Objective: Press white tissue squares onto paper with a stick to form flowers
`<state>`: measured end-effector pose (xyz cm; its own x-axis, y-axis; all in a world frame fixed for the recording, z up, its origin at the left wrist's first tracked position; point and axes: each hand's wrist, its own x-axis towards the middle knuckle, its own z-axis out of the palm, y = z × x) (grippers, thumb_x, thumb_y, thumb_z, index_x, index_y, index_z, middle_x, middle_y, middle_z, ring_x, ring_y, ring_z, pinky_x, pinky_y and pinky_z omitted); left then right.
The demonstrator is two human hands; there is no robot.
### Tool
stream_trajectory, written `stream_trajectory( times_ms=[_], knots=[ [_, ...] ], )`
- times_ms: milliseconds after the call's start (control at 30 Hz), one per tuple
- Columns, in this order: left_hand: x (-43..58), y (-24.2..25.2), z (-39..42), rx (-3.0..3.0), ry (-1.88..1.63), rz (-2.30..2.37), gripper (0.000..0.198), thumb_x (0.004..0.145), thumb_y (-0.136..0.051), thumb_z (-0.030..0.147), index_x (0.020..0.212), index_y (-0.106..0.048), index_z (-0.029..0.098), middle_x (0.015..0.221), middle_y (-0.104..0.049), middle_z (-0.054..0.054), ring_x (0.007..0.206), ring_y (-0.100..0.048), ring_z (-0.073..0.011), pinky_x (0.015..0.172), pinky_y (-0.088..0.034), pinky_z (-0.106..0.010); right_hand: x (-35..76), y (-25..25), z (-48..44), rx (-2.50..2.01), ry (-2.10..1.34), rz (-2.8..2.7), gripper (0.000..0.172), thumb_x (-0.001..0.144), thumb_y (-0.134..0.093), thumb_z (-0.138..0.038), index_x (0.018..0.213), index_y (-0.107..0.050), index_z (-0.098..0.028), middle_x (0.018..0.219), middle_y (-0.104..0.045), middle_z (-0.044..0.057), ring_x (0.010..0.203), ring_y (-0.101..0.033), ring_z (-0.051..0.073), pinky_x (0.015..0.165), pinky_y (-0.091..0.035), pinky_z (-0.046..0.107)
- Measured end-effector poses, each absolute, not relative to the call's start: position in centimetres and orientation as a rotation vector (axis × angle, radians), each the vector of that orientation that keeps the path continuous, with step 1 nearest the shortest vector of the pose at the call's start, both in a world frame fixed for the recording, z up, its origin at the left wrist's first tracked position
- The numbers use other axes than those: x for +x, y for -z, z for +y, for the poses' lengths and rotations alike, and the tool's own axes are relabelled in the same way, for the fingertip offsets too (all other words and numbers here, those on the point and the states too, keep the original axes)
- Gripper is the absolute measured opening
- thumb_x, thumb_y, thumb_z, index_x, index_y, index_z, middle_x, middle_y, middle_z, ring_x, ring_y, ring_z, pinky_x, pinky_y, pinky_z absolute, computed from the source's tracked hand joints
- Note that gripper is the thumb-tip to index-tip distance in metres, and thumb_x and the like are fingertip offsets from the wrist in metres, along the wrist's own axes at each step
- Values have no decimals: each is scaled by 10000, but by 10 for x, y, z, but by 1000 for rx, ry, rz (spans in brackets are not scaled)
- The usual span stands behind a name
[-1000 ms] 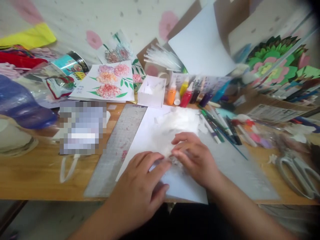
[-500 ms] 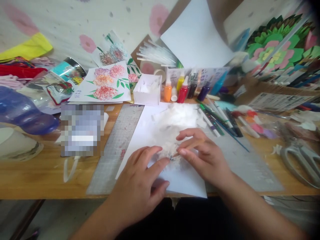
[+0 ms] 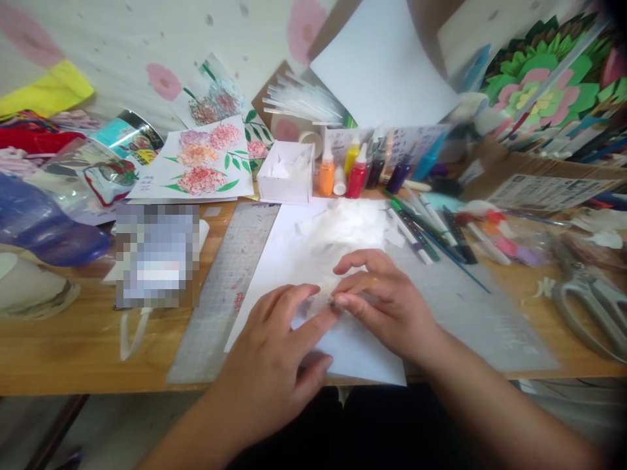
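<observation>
The left hand [image 3: 279, 343] has its fingers loosely spread over a white sheet [image 3: 367, 356], its forefinger reaching the right fingertips. The right hand [image 3: 396, 303] has thumb and forefinger nearly together there; I can't tell whether they grip anything. White fluff [image 3: 350, 225] lies on the sheet just beyond the fingers, markers [image 3: 414, 235] to their right, scissors [image 3: 585, 297] farther right.

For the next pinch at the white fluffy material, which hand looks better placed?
Probably the right hand: its thumb and nearest finger sit close together near the white fluffy material. The left hand is spread over the paper, its thumb well apart.
</observation>
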<state>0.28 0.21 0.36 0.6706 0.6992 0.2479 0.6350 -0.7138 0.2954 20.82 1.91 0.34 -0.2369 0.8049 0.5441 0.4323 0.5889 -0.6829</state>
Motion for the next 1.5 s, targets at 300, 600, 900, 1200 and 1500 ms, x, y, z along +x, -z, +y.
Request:
stream_trajectory(
  times_ms=[300,600,900,1200,1500],
  knots=[
    [4,-4,1,2680,-475,1147,426,819,-559,208,1244,-527,226,1335,-440,-99,1223,-416,-291,995,-423,-494,211,-3,19,-1036,-499,-1805,116,851,-619,-183,742,-631,-220,837,-655,32,945,-599,202,843,-487,416],
    [2,-4,0,2674,-485,1153,432,817,-556,201,1245,-516,235,1330,-448,-96,1217,-426,-288,985,-432,-478,228,0,26,-1103,-566,-1530,126,856,-622,-210,752,-680,-251,836,-671,14,909,-621,182,821,-505,376],
    [1,-1,2,2681,-518,1142,448,812,-554,199,1253,-504,258,1318,-457,-86,1189,-442,-286,952,-449,-468,255,-1,18,-1150,-494,-1669,131,873,-594,-190,762,-656,-225,815,-690,23,817,-659,167,768,-528,341],
    [-2,1,1,2659,-537,1152,454,808,-557,200,1255,-517,265,1323,-469,-76,1196,-447,-288,970,-441,-461,245,-3,19,-1161,-282,-1762,120,880,-570,-154,819,-650,-220,817,-712,34,795,-683,165,723,-555,327],
    [0,0,1,2616,-545,1148,425,816,-567,230,1239,-540,260,1293,-506,-76,1175,-461,-286,977,-429,-478,214,-12,-4,-998,-343,-1672,181,869,-564,-111,968,-640,-242,913,-729,22,917,-680,186,939,-510,456]
  ],
)
